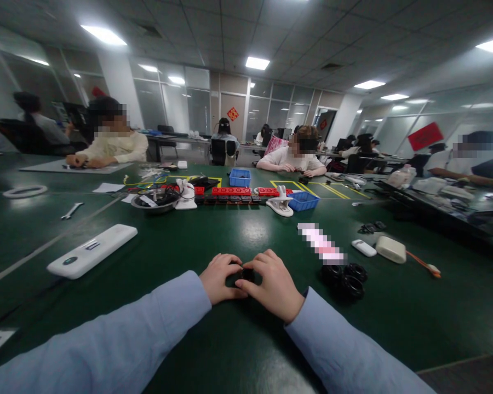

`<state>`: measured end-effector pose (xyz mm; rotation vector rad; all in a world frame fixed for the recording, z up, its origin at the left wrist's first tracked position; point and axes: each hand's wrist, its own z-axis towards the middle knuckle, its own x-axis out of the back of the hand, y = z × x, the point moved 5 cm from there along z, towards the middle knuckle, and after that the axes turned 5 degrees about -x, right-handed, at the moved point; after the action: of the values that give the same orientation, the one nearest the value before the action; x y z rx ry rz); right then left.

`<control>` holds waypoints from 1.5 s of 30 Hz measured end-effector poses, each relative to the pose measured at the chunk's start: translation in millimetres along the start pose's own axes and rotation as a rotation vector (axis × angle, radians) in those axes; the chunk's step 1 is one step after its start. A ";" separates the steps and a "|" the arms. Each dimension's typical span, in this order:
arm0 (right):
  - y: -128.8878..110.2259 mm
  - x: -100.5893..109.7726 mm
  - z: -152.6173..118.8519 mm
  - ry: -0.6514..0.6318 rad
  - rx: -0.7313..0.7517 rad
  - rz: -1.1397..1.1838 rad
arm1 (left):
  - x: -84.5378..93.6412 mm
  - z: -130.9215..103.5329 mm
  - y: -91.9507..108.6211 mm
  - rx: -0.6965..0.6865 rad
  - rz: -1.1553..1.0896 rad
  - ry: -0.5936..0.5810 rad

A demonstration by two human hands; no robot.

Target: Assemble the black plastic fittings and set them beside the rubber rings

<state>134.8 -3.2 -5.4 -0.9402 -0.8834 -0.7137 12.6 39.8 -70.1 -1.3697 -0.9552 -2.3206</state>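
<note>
In the head view, a small dark object (pixel 247 274) is at the middle of the green table (pixel 246 350), mostly covered by my fingers. My left hand (pixel 220 279) curls around its left side, with thumb and fingertips at it. On the other side my right hand (pixel 276 285) pinches it between thumb and fingers. The fingertips of both hands nearly meet there. To the right of my right hand lie several shiny black ring-shaped parts (pixel 353 285), close together. A pink-white blurred item (pixel 321 244) lies just behind them.
A long white device (pixel 93 250) lies left, near a wrench (pixel 72 211). Farther back are a metal bowl (pixel 155 203), red power strips (pixel 230 191), a white clamp (pixel 281 202) and blue baskets (pixel 304 201). A beige case (pixel 391 249) sits right. Other people work across the table.
</note>
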 end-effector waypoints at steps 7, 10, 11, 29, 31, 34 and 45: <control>1.0 1.1 -0.9 0.002 0.006 -0.012 | 0.1 -0.5 -0.6 0.008 0.011 0.014; 1.5 -0.8 -1.2 0.017 0.014 0.000 | -1.1 0.1 -1.2 0.012 0.003 -0.005; 1.3 -1.5 -1.2 0.016 0.019 0.008 | -1.3 0.2 -1.4 0.012 -0.002 -0.009; -11.5 -11.9 -5.2 -0.027 0.139 0.218 | -0.6 0.7 0.3 0.035 -0.009 -0.066; -11.9 -13.5 -5.8 -0.015 0.132 0.220 | -1.8 0.6 0.7 0.021 0.001 -0.080; -13.5 -15.3 -6.3 -0.014 0.137 0.203 | -3.2 0.3 0.0 0.032 0.016 -0.069; -20.4 -24.9 -11.0 -0.046 0.265 0.133 | -3.7 0.3 -0.9 0.046 0.004 -0.072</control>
<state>109.9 -18.3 -23.0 -0.7726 -0.9215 -0.4493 14.3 40.4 -73.5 -1.4439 -1.0200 -2.2457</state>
